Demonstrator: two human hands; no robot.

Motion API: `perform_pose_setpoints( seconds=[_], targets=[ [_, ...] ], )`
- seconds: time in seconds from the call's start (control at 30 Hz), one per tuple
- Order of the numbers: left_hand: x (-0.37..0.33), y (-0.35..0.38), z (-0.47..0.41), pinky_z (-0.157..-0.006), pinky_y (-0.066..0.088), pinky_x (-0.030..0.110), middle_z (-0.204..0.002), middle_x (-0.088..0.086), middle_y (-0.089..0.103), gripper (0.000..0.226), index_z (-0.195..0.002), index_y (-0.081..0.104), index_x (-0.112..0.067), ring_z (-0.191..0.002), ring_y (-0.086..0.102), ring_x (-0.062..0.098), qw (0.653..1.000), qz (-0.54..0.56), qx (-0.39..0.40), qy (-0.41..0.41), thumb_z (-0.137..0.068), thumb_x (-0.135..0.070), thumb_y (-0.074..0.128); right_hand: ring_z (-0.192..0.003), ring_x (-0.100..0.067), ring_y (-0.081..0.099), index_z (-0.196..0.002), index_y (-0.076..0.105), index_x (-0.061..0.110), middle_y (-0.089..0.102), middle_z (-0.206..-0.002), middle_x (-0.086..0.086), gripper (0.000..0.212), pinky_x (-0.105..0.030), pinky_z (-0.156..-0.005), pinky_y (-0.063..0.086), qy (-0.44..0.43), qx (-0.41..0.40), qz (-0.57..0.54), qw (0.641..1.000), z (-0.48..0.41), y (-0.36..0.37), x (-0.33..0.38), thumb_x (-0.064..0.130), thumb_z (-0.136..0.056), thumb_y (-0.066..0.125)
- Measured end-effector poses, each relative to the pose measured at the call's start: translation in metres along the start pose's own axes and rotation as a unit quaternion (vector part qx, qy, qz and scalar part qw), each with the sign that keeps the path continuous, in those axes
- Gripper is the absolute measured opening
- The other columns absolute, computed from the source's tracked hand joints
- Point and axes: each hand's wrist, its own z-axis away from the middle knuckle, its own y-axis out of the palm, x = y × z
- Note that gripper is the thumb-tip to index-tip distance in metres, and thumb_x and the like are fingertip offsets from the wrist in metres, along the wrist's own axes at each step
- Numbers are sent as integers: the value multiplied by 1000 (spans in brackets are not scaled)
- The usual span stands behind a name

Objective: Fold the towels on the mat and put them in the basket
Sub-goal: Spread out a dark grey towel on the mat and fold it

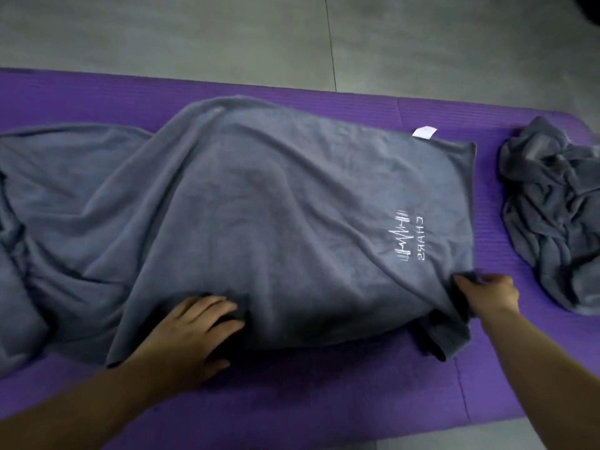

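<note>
A large grey towel with white embroidered lettering and a white tag lies spread and wrinkled across the purple mat. My left hand rests on the towel's near edge, fingers curled into a fold of the cloth. At the towel's near right corner, my right hand pinches the fabric. A second grey towel lies crumpled in a heap at the mat's right end. No basket is in view.
Grey concrete floor lies beyond the mat's far edge, with a thin seam line running across it. More grey cloth bunches at the left edge of the view. A strip of bare mat runs along the near side.
</note>
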Motion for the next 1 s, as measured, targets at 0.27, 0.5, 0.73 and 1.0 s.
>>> perform_pose_setpoints(
  seconds=[0.27,0.5,0.73,1.0],
  targets=[
    [14,-7,-11,-65,31,25,-65,-6,61,10,-83,41,-26,-68,41,10,997,-29,-59,30,-74,-24,41,-30,4,49,-69,44,15,58,-47,0,28,-10,-31,39,-13,103,-274,956,12,-25,16,7,-95,41],
    [42,-18,13,-67,31,33,-67,8,64,30,-84,42,-23,-56,62,26,985,-29,-117,-123,-98,-37,20,-40,-3,56,-74,47,18,61,-46,7,27,-10,-36,41,15,118,-333,935,23,-30,24,24,-98,36],
    [42,-14,15,-68,30,32,-69,6,62,44,-86,43,-23,-57,61,27,985,-73,-123,-93,-93,-55,14,-48,-9,53,-70,50,13,54,-37,14,21,-20,-51,40,-34,219,-251,942,46,-9,10,14,-91,52],
    [38,-14,9,-70,30,31,-85,-5,52,69,-71,65,-14,-74,40,14,985,-18,-153,-83,-96,-51,12,-44,-1,58,-72,51,14,62,-47,9,23,-13,-42,47,5,149,-384,911,42,-16,4,8,-92,44]
  ],
)
